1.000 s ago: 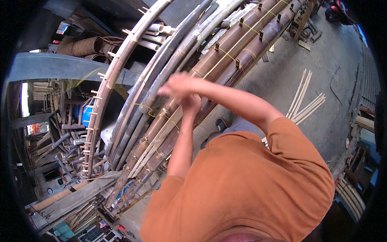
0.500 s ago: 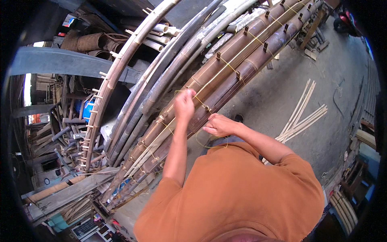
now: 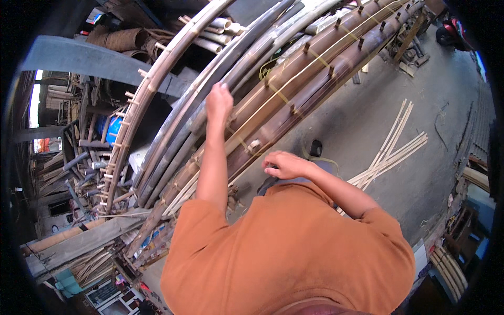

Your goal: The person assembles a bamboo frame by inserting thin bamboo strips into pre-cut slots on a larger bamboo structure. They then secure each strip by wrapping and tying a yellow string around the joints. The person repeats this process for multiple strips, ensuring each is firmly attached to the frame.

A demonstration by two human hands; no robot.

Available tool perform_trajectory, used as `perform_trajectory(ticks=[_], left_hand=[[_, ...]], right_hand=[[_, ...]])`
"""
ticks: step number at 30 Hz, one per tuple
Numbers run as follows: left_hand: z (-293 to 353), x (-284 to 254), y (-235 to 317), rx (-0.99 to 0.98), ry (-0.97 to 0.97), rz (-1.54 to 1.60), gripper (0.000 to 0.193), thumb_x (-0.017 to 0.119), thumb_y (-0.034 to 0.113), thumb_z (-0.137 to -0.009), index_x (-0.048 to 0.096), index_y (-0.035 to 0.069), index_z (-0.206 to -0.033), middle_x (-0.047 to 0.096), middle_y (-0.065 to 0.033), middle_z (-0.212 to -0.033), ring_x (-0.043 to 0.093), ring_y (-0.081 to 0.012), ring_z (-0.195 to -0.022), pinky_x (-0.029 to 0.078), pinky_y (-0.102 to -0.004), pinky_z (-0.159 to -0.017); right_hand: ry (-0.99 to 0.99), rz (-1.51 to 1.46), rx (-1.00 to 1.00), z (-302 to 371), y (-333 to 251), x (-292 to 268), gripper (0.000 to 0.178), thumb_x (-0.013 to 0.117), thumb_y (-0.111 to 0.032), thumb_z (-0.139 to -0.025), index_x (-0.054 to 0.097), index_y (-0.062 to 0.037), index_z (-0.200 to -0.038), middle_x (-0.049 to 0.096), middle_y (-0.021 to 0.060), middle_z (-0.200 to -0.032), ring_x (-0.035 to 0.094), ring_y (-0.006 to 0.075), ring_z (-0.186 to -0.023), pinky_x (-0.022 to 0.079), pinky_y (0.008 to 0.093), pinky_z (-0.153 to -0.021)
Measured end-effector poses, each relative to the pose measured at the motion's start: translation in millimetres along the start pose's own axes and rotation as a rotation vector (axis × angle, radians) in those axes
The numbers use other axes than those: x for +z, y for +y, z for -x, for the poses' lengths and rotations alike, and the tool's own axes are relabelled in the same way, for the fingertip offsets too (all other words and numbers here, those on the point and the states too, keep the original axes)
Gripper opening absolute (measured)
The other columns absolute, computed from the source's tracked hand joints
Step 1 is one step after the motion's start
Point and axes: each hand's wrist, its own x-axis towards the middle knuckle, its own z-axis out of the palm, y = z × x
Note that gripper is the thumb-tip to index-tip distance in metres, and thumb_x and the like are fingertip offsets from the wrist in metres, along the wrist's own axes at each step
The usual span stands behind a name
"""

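Observation:
Two long brown bamboo poles (image 3: 294, 86) run side by side from lower left to upper right, with a pale split strip (image 3: 315, 65) lying along them. Short dark pegs (image 3: 331, 71) stand up from both, and yellow cord (image 3: 278, 93) crosses between them in several places. My left hand (image 3: 219, 104) is closed above the poles' far side; what it grips is hidden. On the near side, apart from the poles, my right hand (image 3: 286, 165) has its fingers curled, their contents not visible. A loose yellow strand (image 3: 334, 164) curves beside my right forearm.
Several grey poles (image 3: 210, 100) lie beyond the brown ones. A curved pole with pegs (image 3: 137, 105) rises at the left. Pale bamboo strips (image 3: 380, 165) lie crossed on the concrete floor (image 3: 367, 110) at right. A red motorbike (image 3: 450, 31) stands far right.
My left hand has moved left and up, away from the cord lashing. My right hand has come slightly nearer, off the near pole. The view has shifted a little.

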Motion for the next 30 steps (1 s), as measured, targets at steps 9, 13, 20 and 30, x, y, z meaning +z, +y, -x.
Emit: perform_trajectory(ticks=[9, 13, 20, 30], left_hand=[[158, -34, -27, -0.027, -0.232, -0.259, 0.038, 0.064, 0.036, -0.089, 0.06, 0.01, -0.116, 0.067, -0.0184, -0.1, 0.062, -0.0347, -0.102, 0.04, -0.0471, -0.09], [168, 0, -70, 0.07, 0.015, 0.242, 0.033, 0.059, 0.03, -0.092, 0.061, 0.007, -0.116, 0.063, -0.0208, -0.11, 0.057, -0.0376, -0.11, 0.043, -0.0476, -0.092], [154, -31, -41, -0.15, -0.26, 0.048, 0.034, 0.046, 0.035, -0.098, 0.068, 0.014, -0.112, 0.069, -0.0192, -0.099, 0.064, -0.039, -0.098, 0.038, -0.0512, -0.083], [140, -34, -35, -0.307, -0.21, 0.315, 0.028, 0.05, 0.028, -0.098, 0.071, 0.009, -0.098, 0.072, -0.0083, -0.089, 0.067, -0.0209, -0.086, 0.044, -0.0406, -0.085]], right_hand=[[1.029, -0.775, -0.36, -100, -119, 91, 0.028, 0.044, -0.027, -0.101, 0.058, -0.0044, -0.091, 0.058, 0.0029, -0.081, 0.056, 0.0152, -0.075, 0.047, 0.0323, -0.075], [0.083, 0.258, -0.253, -150, -171, 54, 0.057, 0.042, -0.051, -0.098, 0.067, -0.0006, -0.091, 0.063, 0.0163, -0.078, 0.062, 0.0306, -0.073, 0.048, 0.0456, -0.079], [0.019, 0.265, -0.192, -198, -103, -36, 0.052, 0.051, -0.05, -0.096, 0.069, -0.0029, -0.083, 0.066, 0.0143, -0.077, 0.059, 0.0204, -0.071, 0.046, 0.0358, -0.07], [0.087, 0.364, -0.391, -30, -30, 60, 0.038, 0.053, -0.027, -0.095, 0.063, -0.0014, -0.069, 0.06, 0.0234, -0.067, 0.06, 0.0417, -0.067, 0.048, 0.0506, -0.076]])
